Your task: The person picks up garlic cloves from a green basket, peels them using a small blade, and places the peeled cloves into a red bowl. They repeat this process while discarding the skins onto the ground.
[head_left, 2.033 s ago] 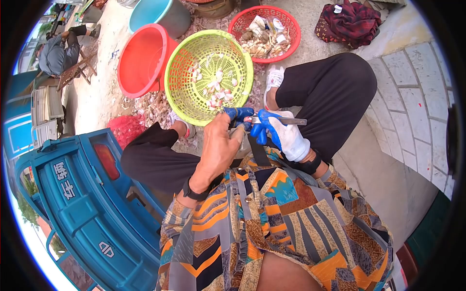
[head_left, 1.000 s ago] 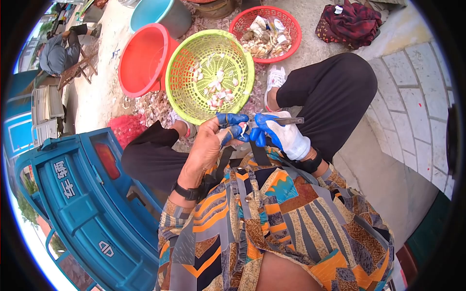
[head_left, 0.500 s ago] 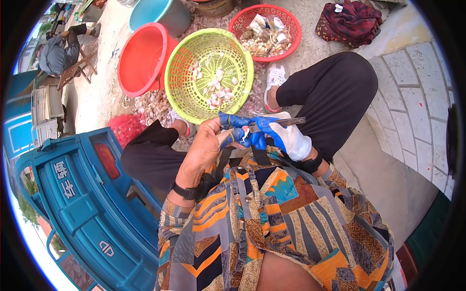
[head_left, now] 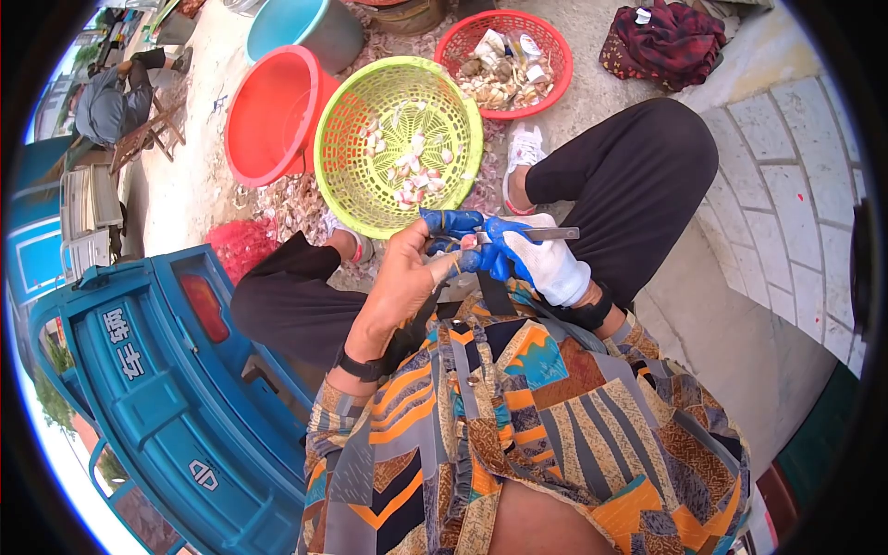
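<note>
Blue coverings wrap the fingers of my left hand [head_left: 407, 267], which pinches a small pinkish garlic clove [head_left: 469, 241]. My right hand [head_left: 546, 262], in a white and blue glove, is closed around a knife [head_left: 552, 234]; its metal end sticks out to the right. Both hands meet above my lap, close together. Just beyond them is a yellow-green basket [head_left: 330, 153] with scattered garlic cloves [head_left: 418, 185] on its bottom. Behind it to the right, a red basket [head_left: 566, 67] holds garlic bulbs and scraps [head_left: 507, 74].
A red basin [head_left: 268, 116] and a blue bucket [head_left: 291, 28] stand at the upper left. Peelings cover the ground around them. The blue vehicle [head_left: 157, 370] is at left, a red mesh bag [head_left: 242, 248] beside it. A seated person [head_left: 113, 106] is far left.
My left hand has shifted slightly, its thumb lying differently by the clove. The knife has moved a little left and down with my right hand.
</note>
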`<state>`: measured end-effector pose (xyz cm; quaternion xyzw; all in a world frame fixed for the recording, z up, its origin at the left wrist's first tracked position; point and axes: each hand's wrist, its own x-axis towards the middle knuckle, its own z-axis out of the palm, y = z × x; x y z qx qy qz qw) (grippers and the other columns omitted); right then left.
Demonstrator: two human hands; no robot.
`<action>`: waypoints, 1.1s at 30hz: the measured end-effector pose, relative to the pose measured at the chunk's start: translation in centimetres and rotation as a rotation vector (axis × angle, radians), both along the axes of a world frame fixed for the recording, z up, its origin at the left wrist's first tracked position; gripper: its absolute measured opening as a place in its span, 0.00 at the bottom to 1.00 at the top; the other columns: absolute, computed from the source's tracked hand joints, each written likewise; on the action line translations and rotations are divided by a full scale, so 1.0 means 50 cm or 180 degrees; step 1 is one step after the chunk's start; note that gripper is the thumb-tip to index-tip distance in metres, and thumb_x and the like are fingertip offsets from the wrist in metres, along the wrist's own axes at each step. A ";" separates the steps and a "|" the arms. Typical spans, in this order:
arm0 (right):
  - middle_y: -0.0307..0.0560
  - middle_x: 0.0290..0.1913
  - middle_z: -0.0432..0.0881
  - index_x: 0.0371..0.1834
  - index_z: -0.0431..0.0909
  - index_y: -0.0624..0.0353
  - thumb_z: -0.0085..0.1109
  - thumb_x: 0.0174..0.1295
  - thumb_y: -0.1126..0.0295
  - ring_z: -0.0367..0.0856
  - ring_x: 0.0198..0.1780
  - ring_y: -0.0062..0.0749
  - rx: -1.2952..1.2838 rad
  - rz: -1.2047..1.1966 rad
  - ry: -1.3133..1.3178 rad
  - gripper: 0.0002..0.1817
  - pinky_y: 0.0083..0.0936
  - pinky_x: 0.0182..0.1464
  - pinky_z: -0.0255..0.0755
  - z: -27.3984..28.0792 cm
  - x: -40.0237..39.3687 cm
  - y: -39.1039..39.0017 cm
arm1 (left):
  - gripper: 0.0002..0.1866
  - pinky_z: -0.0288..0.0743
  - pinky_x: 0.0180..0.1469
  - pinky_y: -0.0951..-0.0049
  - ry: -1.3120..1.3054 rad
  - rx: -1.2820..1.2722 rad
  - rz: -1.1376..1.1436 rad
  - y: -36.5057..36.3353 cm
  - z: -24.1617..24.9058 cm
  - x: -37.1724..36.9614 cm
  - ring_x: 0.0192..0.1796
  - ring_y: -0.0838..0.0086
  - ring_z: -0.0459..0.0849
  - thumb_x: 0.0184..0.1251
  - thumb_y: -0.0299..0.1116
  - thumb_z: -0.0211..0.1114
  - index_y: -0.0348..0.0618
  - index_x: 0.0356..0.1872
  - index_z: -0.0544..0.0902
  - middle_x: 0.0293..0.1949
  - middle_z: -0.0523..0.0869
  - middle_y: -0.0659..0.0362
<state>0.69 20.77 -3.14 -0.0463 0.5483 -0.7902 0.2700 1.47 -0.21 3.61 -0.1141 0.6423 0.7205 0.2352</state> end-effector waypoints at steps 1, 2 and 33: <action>0.48 0.40 0.87 0.52 0.82 0.69 0.57 0.75 0.67 0.83 0.33 0.20 0.0141 -0.0025 0.0040 0.14 0.21 0.37 0.78 0.021 -0.002 -0.001 | 0.11 0.79 0.50 0.80 0.0123 -0.0128 0.0014 0.007 -0.002 0.003 0.44 0.83 0.84 0.72 0.25 0.67 0.34 0.52 0.84 0.45 0.89 0.62; 0.48 0.40 0.87 0.52 0.82 0.69 0.57 0.75 0.67 0.83 0.33 0.20 0.0282 -0.0051 0.0083 0.14 0.21 0.37 0.78 0.033 -0.003 -0.002 | 0.11 0.79 0.51 0.80 0.0248 -0.0256 0.0029 0.010 -0.004 0.006 0.45 0.84 0.84 0.72 0.24 0.66 0.34 0.52 0.84 0.45 0.88 0.62; 0.47 0.32 0.84 0.39 0.86 0.59 0.68 0.59 0.74 0.82 0.36 0.43 0.1651 -0.0766 0.2123 0.06 0.37 0.44 0.74 0.049 -0.016 -0.017 | 0.10 0.81 0.50 0.76 0.0639 -0.0637 0.0683 0.023 -0.028 0.011 0.43 0.76 0.87 0.68 0.19 0.65 0.33 0.49 0.86 0.44 0.89 0.57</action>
